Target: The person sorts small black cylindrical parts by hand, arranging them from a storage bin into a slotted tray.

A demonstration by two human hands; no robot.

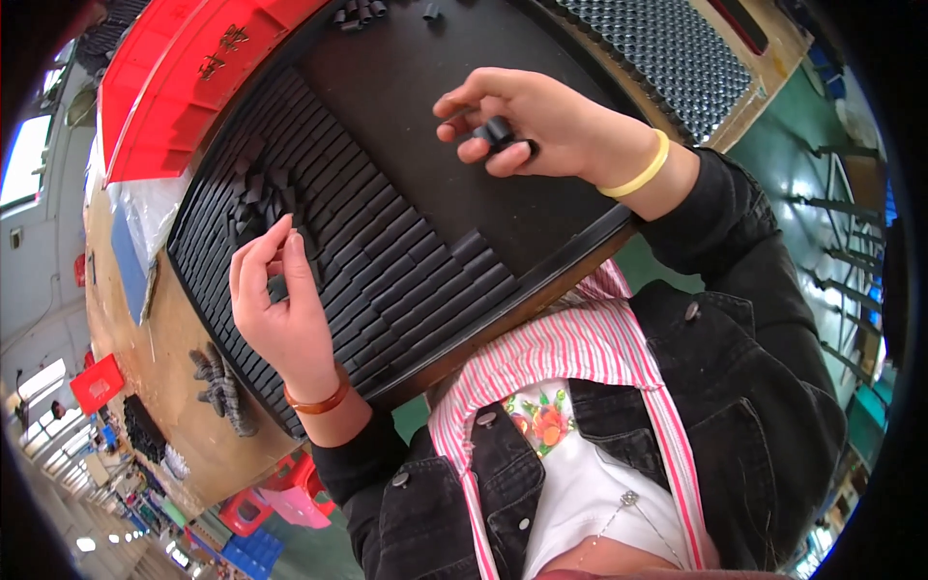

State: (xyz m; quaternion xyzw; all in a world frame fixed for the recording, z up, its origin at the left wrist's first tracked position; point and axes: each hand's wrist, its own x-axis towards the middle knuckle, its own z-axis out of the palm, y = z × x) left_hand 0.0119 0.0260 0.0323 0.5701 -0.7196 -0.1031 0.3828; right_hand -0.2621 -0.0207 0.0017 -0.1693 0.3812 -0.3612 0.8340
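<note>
Raised above the tray's bare part, my right hand (541, 126) has its fingers curled round short black cylinders (496, 132). One cylinder shows between thumb and fingers, and a part of another sits lower in the palm. My left hand (285, 314) hovers at a loose heap of black pieces (253, 198), thumb and fingertips drawn close together; whatever is between them, if anything, is hidden. Under and around it, tight rows of black cylinders (387, 261) lie on their sides across the left part of the black tray (425, 106).
A red plastic bin (174, 82) stands beyond the tray at the left. Many shiny metal-topped cylinders (667, 58) stand packed at the far right. Several loose cylinders (358, 14) lie at the tray's far side. A grey glove (224, 391) rests on the wooden table (184, 425).
</note>
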